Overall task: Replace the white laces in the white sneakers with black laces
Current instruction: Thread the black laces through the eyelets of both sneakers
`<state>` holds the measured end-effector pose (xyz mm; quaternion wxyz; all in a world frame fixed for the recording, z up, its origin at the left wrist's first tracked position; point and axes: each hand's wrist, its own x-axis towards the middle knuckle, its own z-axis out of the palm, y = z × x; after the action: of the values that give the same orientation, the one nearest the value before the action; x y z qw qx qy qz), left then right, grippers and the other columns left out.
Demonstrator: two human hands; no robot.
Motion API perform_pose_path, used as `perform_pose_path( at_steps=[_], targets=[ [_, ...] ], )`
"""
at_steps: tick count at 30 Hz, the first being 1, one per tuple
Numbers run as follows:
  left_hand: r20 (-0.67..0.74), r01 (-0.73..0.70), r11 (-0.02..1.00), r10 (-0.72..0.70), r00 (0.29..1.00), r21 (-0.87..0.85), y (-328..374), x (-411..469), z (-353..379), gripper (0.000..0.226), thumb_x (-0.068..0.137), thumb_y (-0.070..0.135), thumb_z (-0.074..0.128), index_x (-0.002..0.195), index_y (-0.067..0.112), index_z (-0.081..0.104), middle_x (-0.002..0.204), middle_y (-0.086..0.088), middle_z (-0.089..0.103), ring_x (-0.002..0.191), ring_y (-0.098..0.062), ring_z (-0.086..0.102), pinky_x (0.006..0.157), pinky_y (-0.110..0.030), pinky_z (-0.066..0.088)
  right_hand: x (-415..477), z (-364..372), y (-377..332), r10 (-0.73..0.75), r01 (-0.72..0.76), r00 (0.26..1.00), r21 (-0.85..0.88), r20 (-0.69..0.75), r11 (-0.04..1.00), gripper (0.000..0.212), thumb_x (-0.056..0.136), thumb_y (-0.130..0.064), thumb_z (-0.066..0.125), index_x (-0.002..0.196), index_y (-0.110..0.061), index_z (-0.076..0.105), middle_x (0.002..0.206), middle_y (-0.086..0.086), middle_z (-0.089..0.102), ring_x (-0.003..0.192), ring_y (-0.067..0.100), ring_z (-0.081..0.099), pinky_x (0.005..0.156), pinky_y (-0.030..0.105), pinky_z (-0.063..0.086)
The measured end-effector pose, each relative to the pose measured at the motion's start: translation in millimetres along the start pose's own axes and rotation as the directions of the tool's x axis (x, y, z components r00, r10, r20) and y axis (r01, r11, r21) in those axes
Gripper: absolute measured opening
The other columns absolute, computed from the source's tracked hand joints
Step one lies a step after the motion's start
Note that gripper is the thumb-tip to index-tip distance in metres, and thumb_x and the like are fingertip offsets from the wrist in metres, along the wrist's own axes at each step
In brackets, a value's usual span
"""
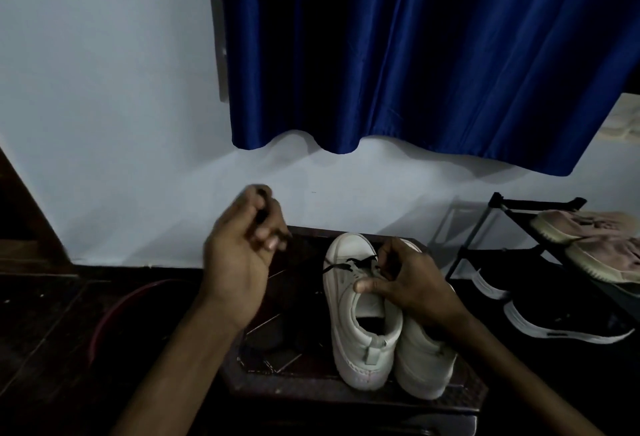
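Two white sneakers stand side by side on a dark low table (298,380), toes pointing away from me. The left sneaker (360,328) has a black lace (341,265) threaded across its front eyelets. My right hand (408,286) grips this sneaker at the tongue, thumb across the top, and its fingers pinch the lace near the eyelets. It partly hides the right sneaker (422,363). My left hand (242,255) is raised left of the shoes and pinches the other end of the black lace, which runs dimly toward the shoe. No white lace is visible.
A black shoe rack (485,238) stands at the right with beige sneakers (588,238) on top and black shoes with white soles (561,321) below. A blue curtain (415,54) hangs on the wall behind. A red cable (104,311) curves over the dark floor at left.
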<state>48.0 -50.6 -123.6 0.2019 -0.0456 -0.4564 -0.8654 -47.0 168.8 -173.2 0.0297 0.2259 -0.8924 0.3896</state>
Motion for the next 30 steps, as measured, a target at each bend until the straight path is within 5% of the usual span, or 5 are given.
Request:
perform_pose_path(
  at_steps=[4,8,11,17,30],
  targets=[
    [0.120,-0.105,0.522,0.006,0.993,0.846,-56,-5,-4,0.031,0.089,0.058,0.052,0.092,0.027,0.052,0.072,0.012,0.062,0.067,-0.008,0.060,0.064,-0.033,0.045,0,-1,2,-0.022,0.022,1.000,-0.005,-0.008,1.000,0.065,0.042,-0.073,0.076,0.074,-0.022,0.052,0.063,-0.003,0.054,0.056,0.005,0.045,0.055,0.028,0.039],
    [0.149,-0.139,0.073,-0.155,0.977,0.988,-92,-15,-11,0.032,0.096,0.056,0.040,0.112,0.030,0.050,0.099,0.006,0.070,0.093,-0.017,0.066,0.074,-0.033,0.049,0,-1,3,-0.020,0.020,1.000,0.030,-0.003,0.999,0.067,0.043,-0.073,0.076,0.077,-0.021,0.053,0.062,-0.003,0.053,0.055,0.005,0.043,0.055,0.030,0.040],
    [0.162,-0.156,0.052,-0.142,0.977,0.986,-96,-15,-17,0.019,0.099,0.044,0.044,0.104,0.028,0.055,0.099,0.003,0.070,0.095,-0.018,0.065,0.069,-0.030,0.043,0,-1,4,-0.026,0.026,1.000,0.016,0.000,1.000,0.068,0.042,-0.077,0.074,0.077,-0.022,0.053,0.065,0.003,0.057,0.058,0.012,0.047,0.058,0.033,0.042],
    [0.303,-0.244,0.572,-0.007,0.953,0.783,-61,-24,-12,0.022,0.097,0.034,0.049,0.077,0.026,0.050,0.063,0.004,0.050,0.058,-0.011,0.047,0.060,-0.034,0.041,2,1,6,0.004,-0.004,1.000,0.006,0.002,1.000,0.065,0.041,-0.075,0.075,0.077,-0.025,0.052,0.063,-0.005,0.055,0.056,0.004,0.046,0.057,0.030,0.041],
    [0.432,-0.410,0.178,-0.110,0.895,0.894,-104,-65,-40,0.027,0.094,0.045,0.033,0.090,0.023,0.048,0.087,0.008,0.053,0.085,-0.008,0.049,0.071,-0.017,0.034,42,-15,-31,-0.080,0.124,0.951,-0.129,0.300,0.984,0.034,0.080,-0.054,0.068,0.094,-0.023,0.066,0.090,-0.010,0.061,0.077,0.000,0.056,0.076,0.027,0.048]
  ],
)
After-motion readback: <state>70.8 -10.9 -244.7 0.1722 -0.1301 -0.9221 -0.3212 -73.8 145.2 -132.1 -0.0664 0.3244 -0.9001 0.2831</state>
